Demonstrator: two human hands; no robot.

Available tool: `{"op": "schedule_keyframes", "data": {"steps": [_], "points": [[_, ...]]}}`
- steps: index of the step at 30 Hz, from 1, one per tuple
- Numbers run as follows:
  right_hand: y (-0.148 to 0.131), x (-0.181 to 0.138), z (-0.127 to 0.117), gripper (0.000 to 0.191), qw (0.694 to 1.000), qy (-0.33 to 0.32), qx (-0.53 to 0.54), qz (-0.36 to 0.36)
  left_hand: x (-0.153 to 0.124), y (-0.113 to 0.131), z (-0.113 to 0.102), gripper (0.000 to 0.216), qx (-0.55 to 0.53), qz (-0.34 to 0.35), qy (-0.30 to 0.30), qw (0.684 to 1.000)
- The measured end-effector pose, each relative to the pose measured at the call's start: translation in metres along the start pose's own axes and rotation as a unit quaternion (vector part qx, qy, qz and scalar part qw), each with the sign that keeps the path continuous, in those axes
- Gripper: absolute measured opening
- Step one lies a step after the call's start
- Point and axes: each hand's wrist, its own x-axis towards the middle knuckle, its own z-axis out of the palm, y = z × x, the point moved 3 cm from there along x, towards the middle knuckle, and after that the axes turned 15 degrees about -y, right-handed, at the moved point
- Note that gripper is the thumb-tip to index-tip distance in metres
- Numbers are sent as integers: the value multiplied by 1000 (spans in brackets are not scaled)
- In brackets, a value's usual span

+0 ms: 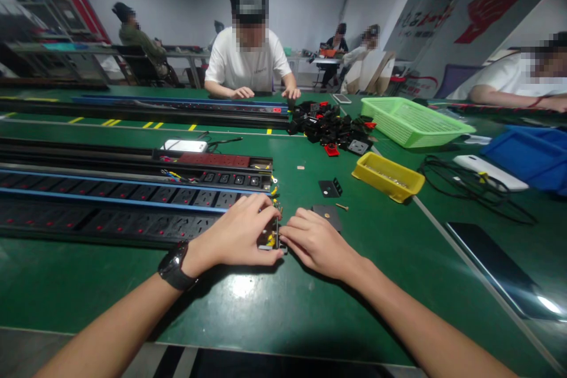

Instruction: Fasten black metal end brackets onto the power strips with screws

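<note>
My left hand point(241, 230), below a wrist with a black watch, is wrapped over the right end of the nearest long black power strip point(133, 224). Its fingers lie on the far side, its thumb on the near side at the end plate point(277, 236). Yellow wire ends show between thumb and fingers. My right hand point(316, 242) is closed in a pinch against that end plate; whatever its fingertips hold is hidden. Just beyond it lie a flat black plate point(326, 217), a loose brass-coloured screw point(341, 207) and a black bracket point(330, 188).
More power strips point(212, 177) lie parallel behind. A yellow tray point(387, 180) holds small metal parts, near a green basket point(411, 121). Black and red socket pieces point(328, 124) are heaped farther back. A dark phone-like slab point(500, 266) lies right. A co-worker point(250, 59) sits opposite.
</note>
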Motion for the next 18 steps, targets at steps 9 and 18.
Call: {"op": "schedule_keyframes", "data": {"steps": [9, 18], "points": [[-1, 2, 0, 24, 1000, -2, -11, 10, -1, 2, -2, 53, 0, -2, 0, 1000], [-1, 3, 1, 25, 1000, -3, -1, 9, -2, 3, -3, 60, 8, 0, -5, 1000]]}}
